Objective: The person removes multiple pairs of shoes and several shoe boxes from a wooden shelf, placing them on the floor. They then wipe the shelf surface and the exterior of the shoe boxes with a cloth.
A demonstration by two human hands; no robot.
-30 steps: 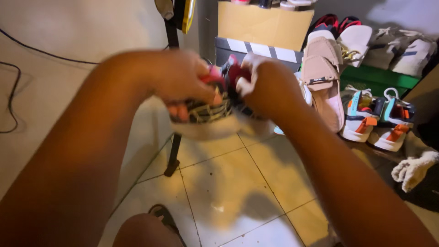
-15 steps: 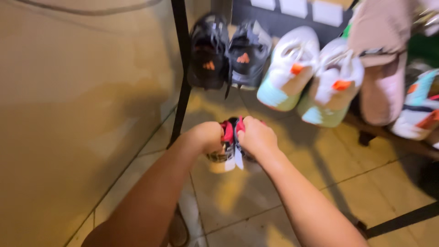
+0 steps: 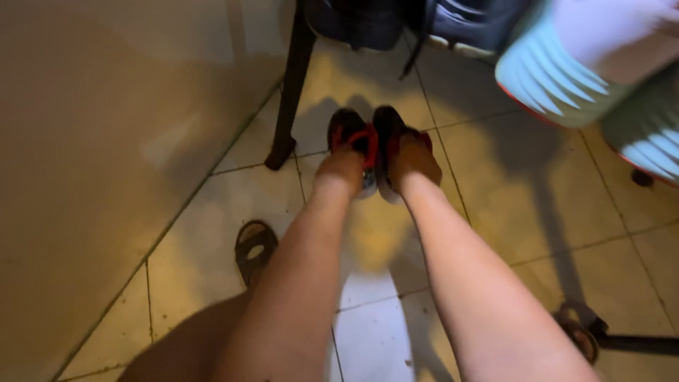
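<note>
Red-strapped dark shoes (image 3: 368, 145), a pair held side by side with toes pointing away from me, sit low over the tiled floor (image 3: 509, 184), just beside the black rack leg (image 3: 290, 92). My left hand (image 3: 341, 172) is closed over the heel of the left shoe; my right hand (image 3: 410, 157) is closed over the heel of the right one. I cannot tell whether the soles already touch the tiles. Both arms are stretched fully forward. Progress, as I judge it: the pair is gathered and brought down near the floor by the rack, but neither hand has let go. Pale sneakers with ribbed soles (image 3: 566, 78) hang above right; a brown sandal (image 3: 253, 244) lies near my knee.
</note>
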